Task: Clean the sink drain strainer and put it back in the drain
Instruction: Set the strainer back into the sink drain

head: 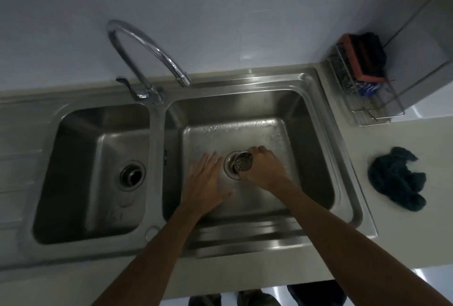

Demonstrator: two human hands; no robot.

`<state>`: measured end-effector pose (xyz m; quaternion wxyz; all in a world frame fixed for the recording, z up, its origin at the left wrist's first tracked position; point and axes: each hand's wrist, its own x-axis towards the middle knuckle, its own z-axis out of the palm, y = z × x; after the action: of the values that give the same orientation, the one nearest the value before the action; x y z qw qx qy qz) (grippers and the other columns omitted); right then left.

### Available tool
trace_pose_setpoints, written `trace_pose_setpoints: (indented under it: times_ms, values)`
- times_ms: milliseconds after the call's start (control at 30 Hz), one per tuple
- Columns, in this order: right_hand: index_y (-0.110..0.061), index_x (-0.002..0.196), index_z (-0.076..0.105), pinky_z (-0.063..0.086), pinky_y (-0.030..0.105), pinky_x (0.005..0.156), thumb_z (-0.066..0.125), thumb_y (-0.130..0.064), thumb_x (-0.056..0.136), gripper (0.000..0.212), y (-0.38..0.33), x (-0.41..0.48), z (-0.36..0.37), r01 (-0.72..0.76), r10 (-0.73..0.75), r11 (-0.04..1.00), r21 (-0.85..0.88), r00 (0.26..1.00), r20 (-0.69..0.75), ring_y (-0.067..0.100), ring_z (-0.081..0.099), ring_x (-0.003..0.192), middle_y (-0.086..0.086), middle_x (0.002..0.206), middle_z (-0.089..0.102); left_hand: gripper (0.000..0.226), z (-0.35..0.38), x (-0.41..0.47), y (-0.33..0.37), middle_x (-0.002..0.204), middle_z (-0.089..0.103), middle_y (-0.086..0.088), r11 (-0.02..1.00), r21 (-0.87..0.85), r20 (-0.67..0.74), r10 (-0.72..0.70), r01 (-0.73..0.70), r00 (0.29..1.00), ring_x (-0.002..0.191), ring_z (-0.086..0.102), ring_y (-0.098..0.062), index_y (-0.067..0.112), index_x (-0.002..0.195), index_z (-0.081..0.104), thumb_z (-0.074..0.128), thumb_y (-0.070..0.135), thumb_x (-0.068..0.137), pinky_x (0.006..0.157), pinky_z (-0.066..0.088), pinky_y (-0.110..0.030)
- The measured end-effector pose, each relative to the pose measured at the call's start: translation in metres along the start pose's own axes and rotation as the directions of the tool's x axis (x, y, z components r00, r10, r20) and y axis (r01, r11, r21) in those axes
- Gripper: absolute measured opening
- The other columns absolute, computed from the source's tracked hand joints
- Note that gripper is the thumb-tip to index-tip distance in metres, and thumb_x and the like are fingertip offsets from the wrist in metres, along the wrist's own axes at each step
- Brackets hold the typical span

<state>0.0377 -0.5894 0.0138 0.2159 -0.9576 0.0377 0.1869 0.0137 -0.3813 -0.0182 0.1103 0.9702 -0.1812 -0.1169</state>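
A small perforated steel drain strainer (pixel 243 164) is tilted just above the round drain (pixel 230 171) of the right sink basin (pixel 308 148). My right hand (pixel 263 168) is shut on the strainer, gripping it from the right. To the left of the drain, my left hand (pixel 206 180) lies flat with its fingers spread on the basin floor and holds nothing. Water drops show on the basin floor behind the drain.
The left basin (pixel 73 148) has its own dark drain (pixel 132 175). A curved chrome faucet (pixel 147 53) arches over the divider. On the right counter lie a dark crumpled cloth (pixel 397 180) and a wire rack (pixel 365 90) with sponges.
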Motion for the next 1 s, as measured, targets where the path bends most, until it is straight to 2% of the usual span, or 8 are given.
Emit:
trace_pose_setpoints:
  times_ms: [33, 100, 200, 300, 633, 900, 1000]
  values:
    - [-0.014, 0.134, 0.049, 0.051, 0.043, 0.096, 0.077, -0.051, 0.074, 0.076, 0.000, 0.007, 0.008, 0.009, -0.009, 1.000, -0.020, 1.000, 0.006, 0.028, 0.053, 0.117, 0.007, 0.129, 0.052, 0.100, 0.001, -0.003, -0.013, 0.173, 0.009, 0.000, 0.998, 0.061, 0.011, 0.003, -0.003, 1.000, 0.160, 0.004, -0.021, 0.022, 0.163, 0.019, 0.044, 0.082, 0.087, 0.125, -0.003, -0.049]
    - [-0.014, 0.137, 0.047, 0.051, 0.044, 0.096, 0.077, -0.051, 0.074, 0.079, 0.001, 0.021, 0.023, 0.026, -0.026, 0.998, -0.063, 1.000, 0.011, 0.030, 0.050, 0.120, 0.008, 0.132, 0.050, 0.097, 0.000, -0.007, -0.033, 0.173, 0.010, -0.002, 0.988, 0.154, 0.029, 0.012, -0.016, 1.000, 0.160, 0.006, -0.022, 0.021, 0.163, 0.020, 0.039, 0.081, 0.090, 0.127, -0.001, -0.053]
    - [-0.014, 0.140, 0.045, 0.052, 0.045, 0.093, 0.075, -0.051, 0.077, 0.079, 0.003, 0.041, 0.046, 0.023, -0.021, 0.995, -0.101, 0.999, 0.028, 0.032, 0.048, 0.122, 0.009, 0.135, 0.049, 0.093, -0.002, -0.010, -0.058, 0.169, 0.026, -0.005, 0.975, 0.214, 0.003, 0.053, -0.052, 0.999, 0.157, 0.023, -0.025, 0.017, 0.160, 0.033, 0.041, 0.077, 0.090, 0.127, 0.010, -0.057]
    - [-0.014, 0.140, 0.044, 0.052, 0.045, 0.091, 0.074, -0.048, 0.079, 0.076, 0.007, 0.057, 0.066, 0.009, -0.004, 0.991, -0.131, 0.999, 0.043, 0.033, 0.047, 0.123, 0.010, 0.135, 0.048, 0.090, -0.003, -0.014, -0.074, 0.167, 0.032, -0.005, 0.956, 0.279, -0.017, 0.096, -0.088, 0.995, 0.155, 0.030, -0.024, 0.015, 0.157, 0.039, 0.048, 0.075, 0.090, 0.125, 0.010, -0.055]
    - [-0.013, 0.145, 0.039, 0.052, 0.044, 0.086, 0.075, -0.042, 0.080, 0.080, 0.018, 0.073, 0.106, -0.063, 0.073, 0.982, -0.179, 0.996, 0.044, 0.034, 0.046, 0.123, 0.011, 0.141, 0.048, 0.085, 0.000, -0.012, -0.082, 0.165, 0.036, -0.006, 0.954, 0.265, -0.046, 0.161, -0.143, 0.986, 0.152, 0.036, -0.024, 0.017, 0.156, 0.039, 0.040, 0.075, 0.094, 0.123, 0.017, -0.058]
    - [-0.016, 0.144, 0.044, 0.052, 0.043, 0.086, 0.068, -0.033, 0.091, 0.060, 0.020, 0.072, 0.124, -0.120, 0.127, 0.976, -0.183, 0.992, 0.027, 0.035, 0.044, 0.122, 0.006, 0.148, 0.043, 0.085, -0.005, -0.013, -0.081, 0.166, 0.034, -0.008, 0.953, 0.277, -0.021, 0.135, -0.124, 0.991, 0.153, 0.034, -0.026, 0.017, 0.156, 0.040, 0.029, 0.076, 0.095, 0.124, 0.010, -0.058]
    - [-0.016, 0.145, 0.042, 0.052, 0.043, 0.085, 0.065, -0.033, 0.093, 0.060, 0.019, 0.071, 0.126, -0.132, 0.139, 0.973, -0.192, 0.990, 0.024, 0.035, 0.042, 0.122, 0.006, 0.149, 0.041, 0.086, -0.007, -0.012, -0.079, 0.166, 0.034, -0.008, 0.953, 0.276, -0.009, 0.137, -0.129, 0.990, 0.153, 0.033, -0.025, 0.017, 0.157, 0.039, 0.027, 0.076, 0.095, 0.124, 0.009, -0.057]
